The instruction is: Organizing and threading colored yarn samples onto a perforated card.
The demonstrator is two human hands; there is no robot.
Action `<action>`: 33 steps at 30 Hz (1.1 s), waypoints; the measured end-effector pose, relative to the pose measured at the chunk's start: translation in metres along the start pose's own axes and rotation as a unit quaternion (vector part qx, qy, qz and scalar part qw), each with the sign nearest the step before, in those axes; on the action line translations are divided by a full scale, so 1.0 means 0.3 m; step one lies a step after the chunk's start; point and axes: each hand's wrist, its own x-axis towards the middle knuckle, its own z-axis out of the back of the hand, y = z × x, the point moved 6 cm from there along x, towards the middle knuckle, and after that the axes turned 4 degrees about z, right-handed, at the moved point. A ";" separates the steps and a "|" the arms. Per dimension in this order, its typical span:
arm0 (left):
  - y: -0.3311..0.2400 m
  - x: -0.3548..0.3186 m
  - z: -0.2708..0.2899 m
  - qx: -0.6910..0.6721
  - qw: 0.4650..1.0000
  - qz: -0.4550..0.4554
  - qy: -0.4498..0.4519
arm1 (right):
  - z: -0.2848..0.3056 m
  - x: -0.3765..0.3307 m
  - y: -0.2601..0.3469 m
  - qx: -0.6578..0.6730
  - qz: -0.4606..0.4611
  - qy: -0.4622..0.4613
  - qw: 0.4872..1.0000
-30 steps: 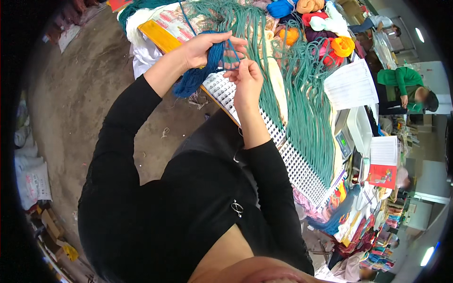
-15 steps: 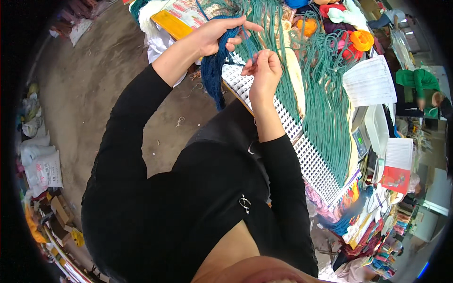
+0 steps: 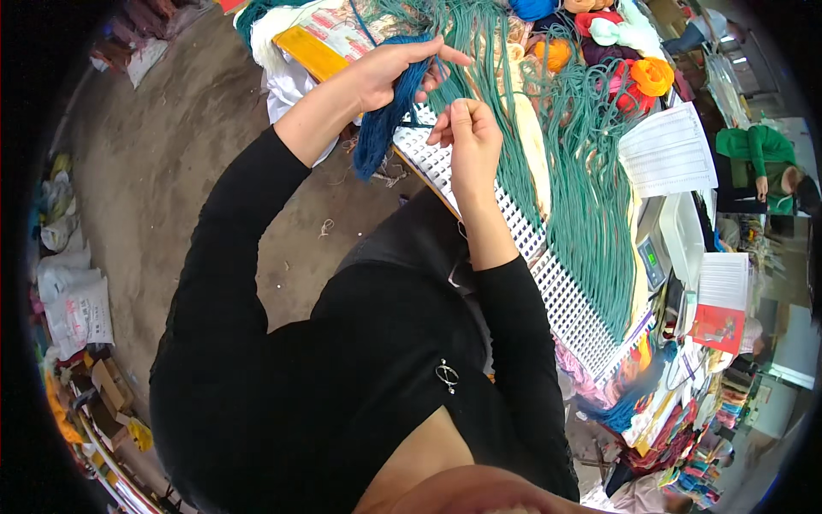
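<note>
A skein of dark blue yarn [image 3: 383, 135] hangs over my left hand [image 3: 390, 75], its lower end dangling past the table edge. The left fingers curl round the yarn while the index finger points out to the right. Close by on the right, my right hand [image 3: 473, 137] is closed in a pinch. A dark blue strand runs from the skein to its fingertips. Beneath both hands lies a white board with rows of holes [image 3: 569, 313]. Long green yarn strands [image 3: 591, 231] spread across it, with cream yarn [image 3: 529, 146] among them.
Colourful yarn balls, one of them orange [image 3: 652, 77], sit at the far right of the table. A printed sheet [image 3: 668, 150], a scale with a lit display [image 3: 652, 261] and a red-and-white booklet [image 3: 719, 325] lie along the right. A person in green [image 3: 758, 158] is beyond.
The blue skein has swung slightly left and up with my left hand. My right hand has shifted a little left and down, still pinching.
</note>
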 end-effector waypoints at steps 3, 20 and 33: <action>0.001 0.001 -0.001 -0.005 1.000 0.005 0.004 | 0.000 -0.004 0.009 -0.004 0.008 -0.018 1.000; 0.013 0.012 0.004 -0.044 0.999 0.009 0.015 | 0.009 -0.015 -0.015 0.020 -0.033 -0.008 0.999; 0.011 -0.011 -0.013 -0.046 0.998 0.028 0.012 | -0.002 -0.035 0.010 -0.033 0.015 -0.010 0.999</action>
